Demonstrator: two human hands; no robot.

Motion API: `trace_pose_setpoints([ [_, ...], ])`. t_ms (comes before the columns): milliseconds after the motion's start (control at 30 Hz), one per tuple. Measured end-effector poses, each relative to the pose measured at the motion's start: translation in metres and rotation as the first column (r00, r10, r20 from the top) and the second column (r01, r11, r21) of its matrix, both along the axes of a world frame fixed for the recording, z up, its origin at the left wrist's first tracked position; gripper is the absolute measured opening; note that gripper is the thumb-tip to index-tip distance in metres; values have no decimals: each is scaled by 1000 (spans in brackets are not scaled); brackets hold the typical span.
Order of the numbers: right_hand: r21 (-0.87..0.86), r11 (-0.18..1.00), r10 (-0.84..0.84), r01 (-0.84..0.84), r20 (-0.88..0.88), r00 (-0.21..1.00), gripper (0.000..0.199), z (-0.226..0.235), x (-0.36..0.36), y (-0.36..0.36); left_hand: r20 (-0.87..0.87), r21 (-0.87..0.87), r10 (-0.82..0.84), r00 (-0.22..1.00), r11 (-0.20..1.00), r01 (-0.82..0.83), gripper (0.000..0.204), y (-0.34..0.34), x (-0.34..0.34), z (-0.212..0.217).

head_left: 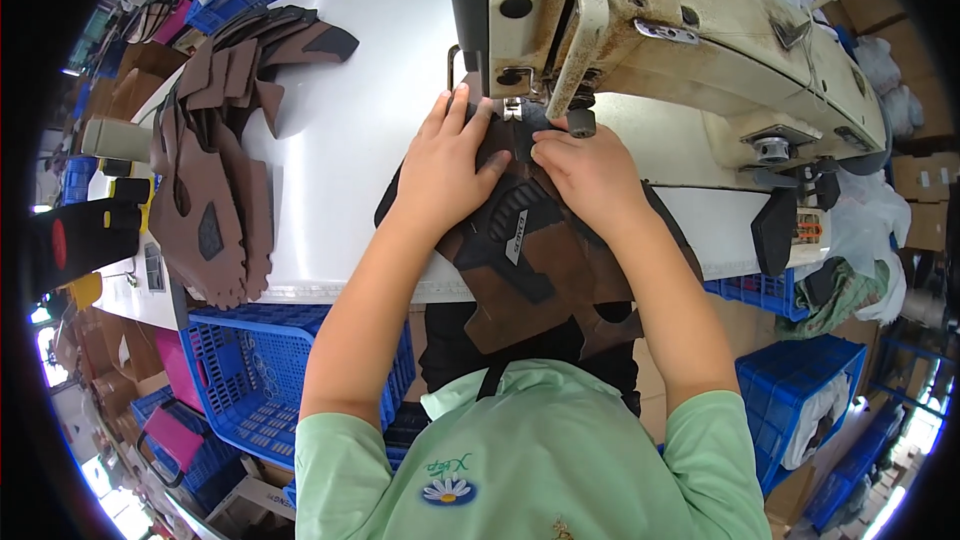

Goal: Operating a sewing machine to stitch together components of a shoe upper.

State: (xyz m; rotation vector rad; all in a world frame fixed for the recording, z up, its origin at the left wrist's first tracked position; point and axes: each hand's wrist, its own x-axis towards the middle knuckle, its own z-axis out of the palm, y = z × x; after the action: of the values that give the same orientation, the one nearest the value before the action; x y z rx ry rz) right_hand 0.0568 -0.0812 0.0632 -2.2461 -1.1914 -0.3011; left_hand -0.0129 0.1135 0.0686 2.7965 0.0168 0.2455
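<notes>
A brown and black shoe upper (540,250) lies under the head of a cream sewing machine (670,5), its lower end hanging over the table edge toward my lap. My left hand (447,160) rests flat on its left part, fingers stretched out and pointing away from me, the thumb toward the middle. Close to the presser foot (513,110), the curled fingers of my right hand (590,168) grip the upper's right side. The machine head partly hides those fingertips. Between the hands, the upper carries black ribbed overlays and a small light label.
More brown cut pieces (215,175) are heaped on the left of the white table (350,30). A blue crate (250,370) stands below the table's left front edge, and another blue crate (800,405) stands at the lower right. Clear plastic bags (870,220) hang at the right.
</notes>
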Motion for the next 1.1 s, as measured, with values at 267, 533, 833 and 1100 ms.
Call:
trace_pose_setpoints([
  [267, 48, 994, -94, 94, 7, 996, 7, 2, -8, 10, -8, 37, 11, 1000, 999, -11, 65, 0, 2, -2],
  [533, -17, 997, -79, 80, 31, 996, 5, -1, -11, 9, 46, -12, -19, 999, 1000, 20, 55, 5, 2, -8],
  [833, 6, 997, -77, 77, 11, 997, 6, -1, -10, 8, 117, 35, -5, 993, 999, 1, 47, 1, 4, -13],
  [1100, 12, 996, -90, 90, 9, 996, 5, 4, -7, 7, 129, 45, 12, 992, 999, -18, 44, 3, 11, -16],
])
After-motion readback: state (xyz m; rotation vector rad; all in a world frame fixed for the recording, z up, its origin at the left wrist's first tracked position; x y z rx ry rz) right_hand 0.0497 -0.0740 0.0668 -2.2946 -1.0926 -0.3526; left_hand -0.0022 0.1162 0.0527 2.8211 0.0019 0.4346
